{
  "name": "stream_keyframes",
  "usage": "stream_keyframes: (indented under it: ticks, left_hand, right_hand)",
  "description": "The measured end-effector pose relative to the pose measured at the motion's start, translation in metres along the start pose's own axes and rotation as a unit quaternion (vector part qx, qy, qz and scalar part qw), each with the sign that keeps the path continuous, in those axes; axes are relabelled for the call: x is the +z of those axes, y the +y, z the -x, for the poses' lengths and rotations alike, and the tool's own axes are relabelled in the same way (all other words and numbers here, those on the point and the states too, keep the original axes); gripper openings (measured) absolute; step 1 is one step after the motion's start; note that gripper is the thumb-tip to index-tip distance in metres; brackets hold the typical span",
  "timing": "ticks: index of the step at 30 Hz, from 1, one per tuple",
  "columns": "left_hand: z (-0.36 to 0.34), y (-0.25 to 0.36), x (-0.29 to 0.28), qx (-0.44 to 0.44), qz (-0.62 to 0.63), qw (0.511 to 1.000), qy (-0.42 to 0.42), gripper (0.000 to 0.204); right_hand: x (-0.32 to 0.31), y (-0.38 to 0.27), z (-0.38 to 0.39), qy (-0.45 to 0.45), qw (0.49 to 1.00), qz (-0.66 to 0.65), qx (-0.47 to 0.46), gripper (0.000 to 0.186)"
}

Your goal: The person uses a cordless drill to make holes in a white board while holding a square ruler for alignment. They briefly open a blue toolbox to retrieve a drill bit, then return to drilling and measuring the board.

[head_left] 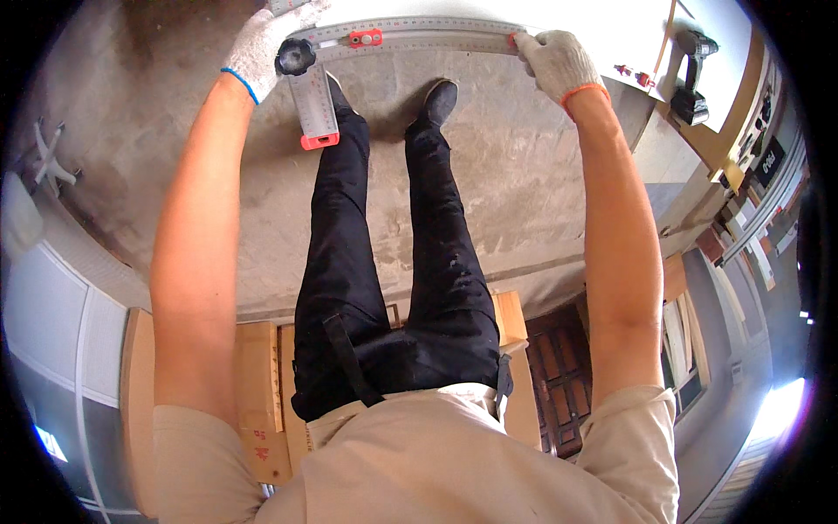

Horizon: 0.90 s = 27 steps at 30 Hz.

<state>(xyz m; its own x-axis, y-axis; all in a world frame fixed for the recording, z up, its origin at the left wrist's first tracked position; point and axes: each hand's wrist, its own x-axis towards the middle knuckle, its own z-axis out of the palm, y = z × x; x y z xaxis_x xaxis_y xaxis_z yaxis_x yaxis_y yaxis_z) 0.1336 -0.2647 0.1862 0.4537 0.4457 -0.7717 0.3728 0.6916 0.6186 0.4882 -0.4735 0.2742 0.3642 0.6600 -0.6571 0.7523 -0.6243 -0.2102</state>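
Note:
A metal adjustable T-square ruler point(428, 37) with red end pieces and a black round knob point(296, 57) lies across the near edge of the white board at the top. My left hand point(259, 44), in a white knit glove with a blue cuff, grips it by the knob; the fingers' far side is partly cut off. The crosspiece point(312, 103) hangs over the board's edge toward me. At the other end my right hand point(560, 65), in a glove with an orange cuff, has its fingers closed on the ruler's red tip.
A black cordless drill point(693, 77) lies on the right of the white board point(611, 31), near small red clamp-like pieces point(635, 76). Tools and wood strips line a ledge farther right. Behind me are cardboard boxes point(262, 375) and a dark crate point(559, 375). A concrete floor point(524, 175) lies below.

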Motion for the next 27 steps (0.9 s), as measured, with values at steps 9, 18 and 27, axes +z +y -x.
stream_keyframes:
  ticks: [9,18,27]
  left_hand:
    - [0.011,0.016,0.010,0.009,0.024,1.000,-0.008,0.044]
    - [0.021,0.033,0.025,-0.001,0.015,1.000,0.012,0.040]
    - [0.016,0.015,0.007,0.086,0.008,0.996,-0.037,0.031]
  right_hand:
    - [0.001,-0.007,-0.019,-0.025,0.994,0.105,0.014,0.057]
    - [-0.045,-0.036,-0.039,-0.228,0.968,0.045,0.096,0.049]
    - [-0.026,-0.061,-0.069,-0.348,0.897,0.258,0.082,0.021]
